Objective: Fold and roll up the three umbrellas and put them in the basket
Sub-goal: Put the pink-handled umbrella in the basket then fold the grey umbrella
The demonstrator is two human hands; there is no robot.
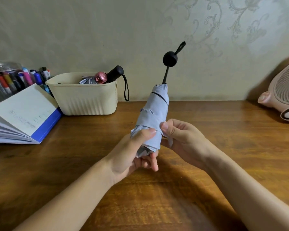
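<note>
A light blue folded umbrella (154, 112) stands tilted above the wooden table, its round black handle and loop pointing up. My left hand (133, 154) grips its lower end, thumb pressed on the fabric. My right hand (180, 135) pinches the fabric strap at the umbrella's right side. A cream ribbed basket (85, 99) sits at the back left. Two rolled umbrellas lie in it: one with a pink end (100, 77) and one with a black handle (115, 72) whose wrist cord hangs over the rim.
An open book with a blue cover (23, 114) lies left of the basket. A clear jar of markers (10, 79) stands behind it. A pink desk fan (284, 95) sits at the far right. The wall runs along the table's back edge.
</note>
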